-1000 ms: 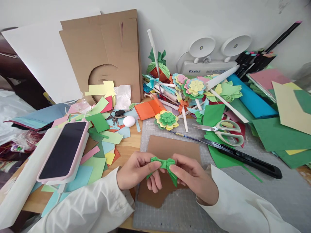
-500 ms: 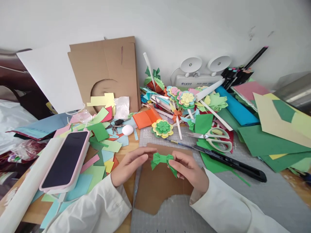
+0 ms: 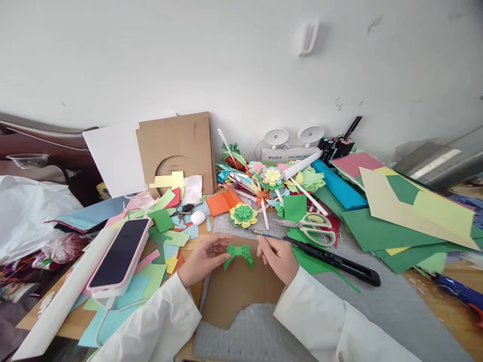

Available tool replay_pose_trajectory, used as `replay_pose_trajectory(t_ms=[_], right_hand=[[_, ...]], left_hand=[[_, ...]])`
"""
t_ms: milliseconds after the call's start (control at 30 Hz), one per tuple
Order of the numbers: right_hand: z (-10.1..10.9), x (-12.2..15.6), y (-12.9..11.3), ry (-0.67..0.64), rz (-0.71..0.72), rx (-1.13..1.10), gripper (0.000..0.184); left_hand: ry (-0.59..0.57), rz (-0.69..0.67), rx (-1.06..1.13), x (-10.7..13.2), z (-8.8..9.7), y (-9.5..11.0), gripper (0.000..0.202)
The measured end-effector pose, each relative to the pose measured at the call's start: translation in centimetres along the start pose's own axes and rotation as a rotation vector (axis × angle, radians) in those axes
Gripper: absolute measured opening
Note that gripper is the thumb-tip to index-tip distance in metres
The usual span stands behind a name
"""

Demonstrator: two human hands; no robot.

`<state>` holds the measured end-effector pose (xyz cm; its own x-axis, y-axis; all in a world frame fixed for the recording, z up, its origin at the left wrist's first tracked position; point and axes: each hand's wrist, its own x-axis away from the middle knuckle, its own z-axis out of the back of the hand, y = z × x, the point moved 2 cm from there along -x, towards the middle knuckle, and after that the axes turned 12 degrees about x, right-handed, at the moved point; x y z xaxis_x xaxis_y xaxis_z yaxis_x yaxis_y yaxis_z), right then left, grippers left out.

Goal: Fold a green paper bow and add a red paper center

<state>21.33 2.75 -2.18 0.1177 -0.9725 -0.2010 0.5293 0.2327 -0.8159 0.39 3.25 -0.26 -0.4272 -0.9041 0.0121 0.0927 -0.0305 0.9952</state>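
A green folded-paper bow point(image 3: 239, 251) is held upright above a piece of brown cardboard point(image 3: 226, 294). My left hand point(image 3: 202, 259) grips the bow's left end, thumb in front and fingers curving behind. Just right of the bow, apart from it, my right hand point(image 3: 278, 257) has its fingers curled and pressed together, with nothing visible in them. Beyond the hands lies a green and yellow paper flower point(image 3: 243, 215). A pen point(image 3: 260, 233), partly hidden, lies behind my right hand. Scissors point(image 3: 311, 227) and a black utility knife point(image 3: 335, 262) rest to its right.
On the left, a phone point(image 3: 121, 256) with a cable lies beside a white paper roll point(image 3: 71, 289) and coloured paper scraps. Cardboard sheets point(image 3: 175, 138) lean on the wall. Paper flowers point(image 3: 272, 176) are heaped at the back. Green paper sheets point(image 3: 366, 229) spread right over the grey cutting mat point(image 3: 362, 311).
My right hand has let go of the bow's right end and moved slightly away, its fingers now curled. My left hand now holds the bow. The view has tilted up and shifted right.
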Motion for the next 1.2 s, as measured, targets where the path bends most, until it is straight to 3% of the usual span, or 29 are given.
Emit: replay_pose_trajectory(t_ms=[133, 333, 467, 633, 867, 967, 1033, 1200], right_hand=[[0.3, -0.3, 0.6, 0.095, 0.020, 0.019, 0.047], [0.3, -0.2, 1.3, 0.154, 0.077, 0.067, 0.037], [0.3, -0.2, 1.3, 0.151, 0.153, 0.096, 0.026], [0.0, 0.2, 0.9, 0.098, 0.252, 0.150, 0.023], [-1.0, 0.7, 0.6, 0.082, 0.350, 0.201, 0.020], [-1.4, 0.7, 0.2, 0.036, 0.427, 0.225, 0.017], [-1.5, 0.7, 0.0, 0.002, 0.474, 0.237, 0.018], [-1.7, 0.7, 0.1, -0.038, 0.516, 0.257, 0.020]], left_hand=[[0.021, -0.054, -0.204, 0.1, 0.1, -0.1, 0.040], [0.072, -0.168, -0.423, 2.0, 0.3, 2.2, 0.039], [-0.044, -0.289, -0.696, 3.6, -1.2, 2.6, 0.045], [-0.252, -0.212, -0.869, 4.9, -3.8, 0.9, 0.068], [-0.293, -0.151, -0.950, 4.9, -4.3, 0.2, 0.065], [-0.273, -0.215, -0.964, 4.9, -2.9, 0.9, 0.057], [-0.196, -0.258, -1.014, 5.1, -0.8, 2.1, 0.052], [0.087, -0.168, -1.237, 5.4, 7.9, 5.4, 0.041]])
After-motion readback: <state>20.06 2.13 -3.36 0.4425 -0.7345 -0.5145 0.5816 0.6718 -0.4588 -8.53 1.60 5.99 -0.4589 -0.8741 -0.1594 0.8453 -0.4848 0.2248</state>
